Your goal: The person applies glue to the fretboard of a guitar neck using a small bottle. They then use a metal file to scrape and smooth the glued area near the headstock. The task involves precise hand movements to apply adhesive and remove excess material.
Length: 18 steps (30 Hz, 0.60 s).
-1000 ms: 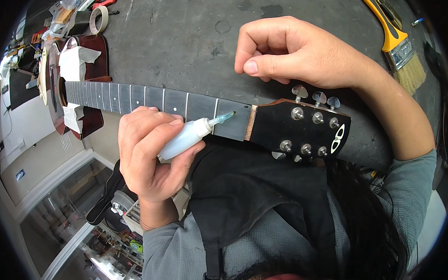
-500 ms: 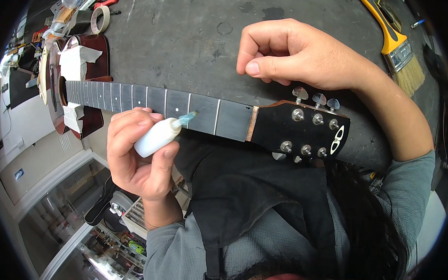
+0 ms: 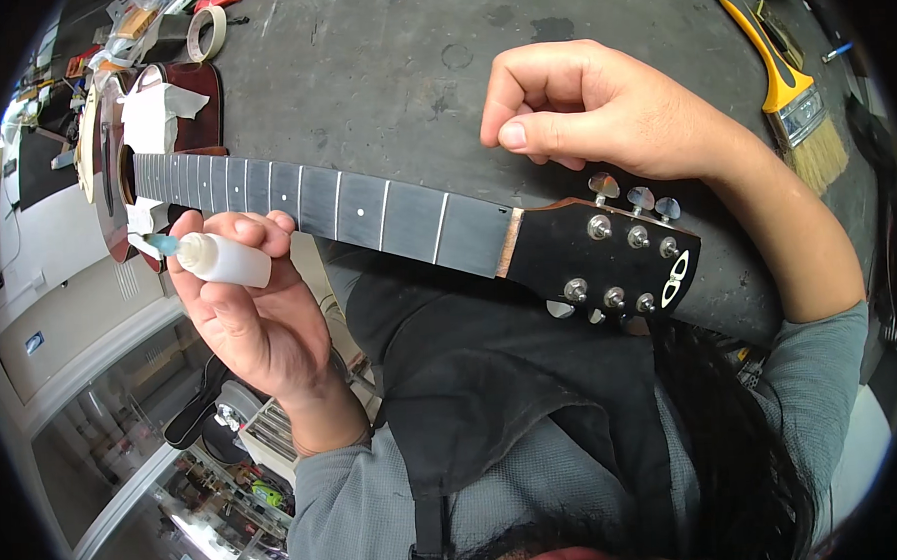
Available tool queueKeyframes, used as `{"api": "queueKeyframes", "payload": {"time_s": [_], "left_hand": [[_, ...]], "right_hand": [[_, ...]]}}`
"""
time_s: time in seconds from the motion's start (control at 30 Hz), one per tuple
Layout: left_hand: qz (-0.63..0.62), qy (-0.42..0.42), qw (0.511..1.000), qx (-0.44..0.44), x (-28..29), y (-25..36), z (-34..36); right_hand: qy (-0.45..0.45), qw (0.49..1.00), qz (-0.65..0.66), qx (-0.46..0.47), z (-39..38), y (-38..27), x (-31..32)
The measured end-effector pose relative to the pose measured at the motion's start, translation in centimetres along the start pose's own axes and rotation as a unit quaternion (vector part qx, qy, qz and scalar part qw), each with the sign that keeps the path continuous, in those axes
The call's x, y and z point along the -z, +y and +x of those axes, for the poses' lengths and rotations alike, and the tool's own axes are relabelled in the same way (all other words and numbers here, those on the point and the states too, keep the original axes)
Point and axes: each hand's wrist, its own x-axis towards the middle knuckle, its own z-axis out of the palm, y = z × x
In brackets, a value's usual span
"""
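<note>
A guitar lies crosswise, its reddish-brown body partly covered with torn white paper at the left, its fretted fingerboard running to a black headstock with silver tuners. My left hand holds a small white squeeze bottle with a bluish translucent tip, just below the fingerboard, tip pointed left. My right hand is loosely closed above the neck near the headstock, thumb against curled fingers, nothing visible in it.
The dark worktop carries a yellow-handled brush at the right and a tape roll among tools at the top left. A black apron is below the neck. A black case stands at the lower left.
My left hand has moved left off the lower fingerboard with the bottle, swinging its tip from rightward to leftward. My right hand has shifted very slightly.
</note>
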Motion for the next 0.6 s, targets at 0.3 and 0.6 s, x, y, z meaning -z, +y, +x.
{"api": "queueKeyframes", "payload": {"time_s": [0.3,0.6], "left_hand": [[0.013,-0.007,1.0,-0.012,0.2,-0.4,-0.2],[0.008,0.003,1.0,-0.023,0.2,-0.9,-0.1]], "right_hand": [[0.004,1.0,-0.005,0.005,0.0,0.1,-0.1],[0.074,0.908,-0.28,0.303,-0.2,-0.4,-0.1]]}}
